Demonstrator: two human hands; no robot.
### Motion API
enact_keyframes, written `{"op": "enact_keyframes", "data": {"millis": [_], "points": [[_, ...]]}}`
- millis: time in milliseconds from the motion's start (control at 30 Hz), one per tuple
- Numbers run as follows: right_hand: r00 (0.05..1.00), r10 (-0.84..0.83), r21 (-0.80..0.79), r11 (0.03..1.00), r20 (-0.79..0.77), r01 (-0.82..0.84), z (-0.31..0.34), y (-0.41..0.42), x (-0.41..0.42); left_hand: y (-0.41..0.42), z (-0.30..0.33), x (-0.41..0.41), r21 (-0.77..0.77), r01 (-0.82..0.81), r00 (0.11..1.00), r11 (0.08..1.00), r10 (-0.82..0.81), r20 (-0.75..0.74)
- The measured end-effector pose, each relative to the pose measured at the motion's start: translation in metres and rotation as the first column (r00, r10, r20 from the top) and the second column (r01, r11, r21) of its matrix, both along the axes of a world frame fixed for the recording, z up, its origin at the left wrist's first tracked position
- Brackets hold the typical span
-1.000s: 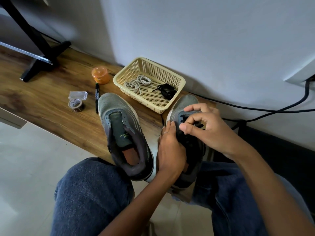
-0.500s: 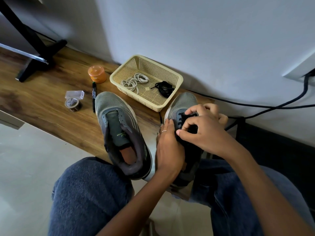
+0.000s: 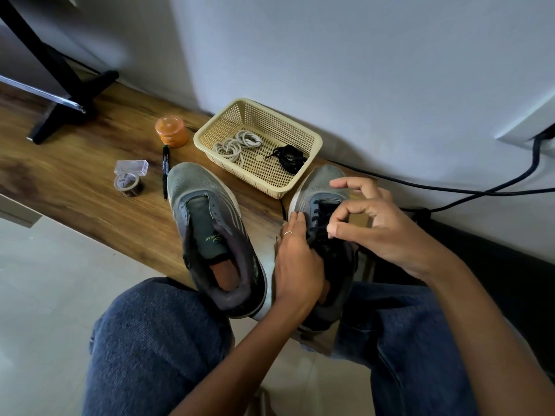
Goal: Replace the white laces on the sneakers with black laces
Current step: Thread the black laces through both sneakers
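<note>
Two grey sneakers stand on the wooden board. The left sneaker (image 3: 210,229) has no lace in it. The right sneaker (image 3: 318,187) carries a black lace (image 3: 322,214) through its front eyelets. My left hand (image 3: 295,259) grips the right sneaker's left side over the eyelets. Over the tongue, my right hand (image 3: 369,223) pinches the black lace between thumb and forefinger. A beige basket (image 3: 312,136) behind the sneakers holds coiled white laces (image 3: 237,144) and a bundled black lace (image 3: 288,159).
An orange jar (image 3: 171,131), a black marker (image 3: 165,171), a tape roll (image 3: 129,184) and a small clear box (image 3: 131,167) lie left of the sneakers. A black stand foot (image 3: 72,106) is at far left. Black cables (image 3: 450,190) run along the wall at right.
My right hand dropped onto the right sneaker's eyelets, then rose slightly, its fingers spreading while thumb and forefinger keep the pinch. My left hand stayed on the sneaker.
</note>
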State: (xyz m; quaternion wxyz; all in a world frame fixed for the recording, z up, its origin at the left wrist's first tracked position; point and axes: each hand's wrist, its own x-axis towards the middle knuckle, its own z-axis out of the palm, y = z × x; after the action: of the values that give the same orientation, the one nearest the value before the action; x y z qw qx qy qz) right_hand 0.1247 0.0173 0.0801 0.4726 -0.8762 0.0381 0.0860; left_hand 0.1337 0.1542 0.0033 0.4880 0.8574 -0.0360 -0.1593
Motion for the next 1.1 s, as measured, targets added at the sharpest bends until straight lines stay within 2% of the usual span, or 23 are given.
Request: {"op": "enact_keyframes", "data": {"millis": [167,233,333,400,467,567,667,733,800,900,1100], "points": [[0.997,-0.07,0.036,0.997,-0.043,0.071,-0.005,-0.017,0.001,-0.001,0.002,0.0,-0.003,-0.011,1.0,1.0,0.011,-0.011],[0.981,-0.196,0.039,0.98,-0.007,0.196,-0.004,-0.025,0.002,0.0,0.003,0.0,-0.028,-0.033,0.998,0.999,0.031,-0.05],[0.906,-0.422,0.0,0.906,0.014,0.422,-0.003,-0.028,0.003,0.0,-0.001,0.001,-0.051,-0.037,0.997,0.998,0.034,-0.067],[0.881,-0.473,-0.012,0.881,-0.015,0.473,-0.003,-0.024,0.003,0.0,-0.006,0.002,-0.061,-0.034,0.998,0.998,0.031,-0.048],[0.908,-0.419,-0.082,0.904,0.017,0.419,-0.004,-0.016,0.004,0.0,-0.01,0.002,-0.063,-0.031,0.999,0.998,0.029,-0.036],[0.964,-0.26,-0.268,0.926,0.061,0.266,-0.009,0.006,0.007,-0.001,-0.011,0.001,-0.047,-0.016,1.0,0.999,0.017,0.022],[0.977,-0.147,-0.5,0.841,0.153,0.205,-0.01,0.04,0.008,-0.001,-0.009,0.0,-0.059,-0.024,0.996,0.998,0.029,0.085],[0.977,-0.113,-0.59,0.782,0.18,0.199,-0.012,0.053,0.007,-0.001,-0.008,-0.001,-0.078,-0.019,0.989,0.997,0.031,0.147],[0.975,-0.142,-0.621,0.752,0.173,0.22,-0.013,0.055,0.008,-0.002,-0.005,-0.001,-0.078,-0.001,0.985,0.997,0.014,0.169],[0.972,-0.191,-0.638,0.733,0.14,0.236,-0.013,0.053,0.01,-0.001,-0.006,-0.001,0.024,0.061,0.99,0.998,-0.063,0.127],[0.985,-0.152,-0.605,0.779,0.078,0.168,-0.012,0.046,0.009,-0.001,-0.008,-0.001,0.021,0.056,0.994,0.998,-0.057,0.09]]}}
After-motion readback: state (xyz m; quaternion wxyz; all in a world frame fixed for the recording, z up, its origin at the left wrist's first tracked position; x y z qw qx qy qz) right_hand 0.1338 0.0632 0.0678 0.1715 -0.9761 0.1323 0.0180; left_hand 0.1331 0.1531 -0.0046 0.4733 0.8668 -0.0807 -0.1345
